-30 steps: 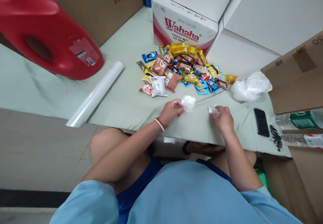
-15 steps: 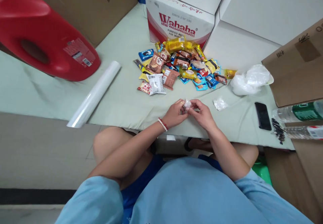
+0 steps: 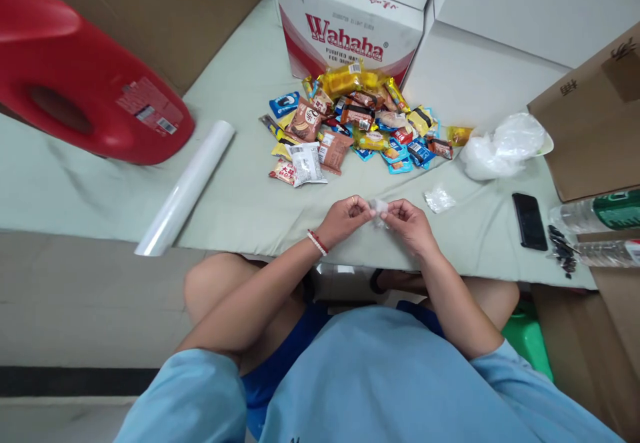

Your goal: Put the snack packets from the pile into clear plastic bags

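Between my two hands is a small piece of clear, crinkled plastic (image 3: pixel 379 208), held just above the table's front edge. My left hand (image 3: pixel 349 219) pinches its left side with thumb and forefinger. On the other side, the fingertips of my right hand (image 3: pixel 407 223) are closed on it too. Whether the plastic is a bag or a loose sheet, I cannot tell. A second crumpled clear plastic piece (image 3: pixel 439 199) lies on the cloth to the right of my right hand. Beyond both hands spreads a pile of wrapped snacks (image 3: pixel 360 120).
A white plastic film roll (image 3: pixel 186 186) and a big red jug (image 3: pixel 95 90) stand left. Behind the snacks is a Wahaha carton (image 3: pixel 350 33). To the right are bunched clear bags (image 3: pixel 503 146), a phone (image 3: pixel 530 221), dark scraps (image 3: pixel 563 251) and bottles (image 3: pixel 575 216).
My hands have drawn slightly apart, and the bunched plastic between them is now more spread out. The view has shifted a little.
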A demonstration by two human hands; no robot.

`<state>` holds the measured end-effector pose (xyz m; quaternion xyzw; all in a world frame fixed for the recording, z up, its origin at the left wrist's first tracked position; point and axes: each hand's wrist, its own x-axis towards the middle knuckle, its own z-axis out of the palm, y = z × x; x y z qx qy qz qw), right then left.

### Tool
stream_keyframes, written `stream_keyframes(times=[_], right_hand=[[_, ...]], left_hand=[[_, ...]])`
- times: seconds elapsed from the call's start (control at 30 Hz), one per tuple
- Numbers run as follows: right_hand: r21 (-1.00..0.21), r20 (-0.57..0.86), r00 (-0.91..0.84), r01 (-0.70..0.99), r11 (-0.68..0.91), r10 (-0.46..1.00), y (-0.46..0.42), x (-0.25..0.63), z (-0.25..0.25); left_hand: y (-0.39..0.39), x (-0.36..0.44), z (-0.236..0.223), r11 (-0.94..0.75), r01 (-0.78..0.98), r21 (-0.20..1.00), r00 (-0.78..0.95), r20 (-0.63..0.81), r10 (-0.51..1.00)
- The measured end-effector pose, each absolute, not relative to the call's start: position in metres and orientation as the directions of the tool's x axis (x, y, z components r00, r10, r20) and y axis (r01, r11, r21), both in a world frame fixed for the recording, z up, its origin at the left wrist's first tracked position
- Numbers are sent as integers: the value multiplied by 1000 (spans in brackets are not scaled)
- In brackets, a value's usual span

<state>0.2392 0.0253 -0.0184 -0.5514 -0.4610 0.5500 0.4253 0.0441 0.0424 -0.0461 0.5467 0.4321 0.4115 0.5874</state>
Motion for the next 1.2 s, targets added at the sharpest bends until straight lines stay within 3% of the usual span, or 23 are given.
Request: stream_keyframes(times=[0.1,0.27,0.47,0.63,0.9,1.03,1.13,1.2], right_hand=[[-981,-186,-94,79,-179,978,24,236,-17],[-948,-295,-153,-78,-309,943,26,245,-6],[-913,-348,-86,-196,-359,933,25,270,-2],[-905,-380,-46,-189,-381,924,24,278,1],[-895,-400,-15,-209,-394,916,22,272,10],[-932,-326,75,-195,-307,942,29,280,9],[-984,-173,253,-74,-159,952,28,285,5],[-990,-135,272,6,-142,953,21,281,3]], left_hand=[[43,49,-46,65,-42,997,329,-48,943],[45,45,-39,145,-147,978,365,-83,927],[43,35,-32,211,-120,970,455,-135,880],[45,32,-30,239,-118,964,579,-128,805],[41,39,-36,278,-177,944,571,-132,810],[42,37,-36,283,-115,952,633,-149,760],[43,33,-32,202,-64,977,535,-137,833],[43,33,-31,111,3,994,446,-101,890]])
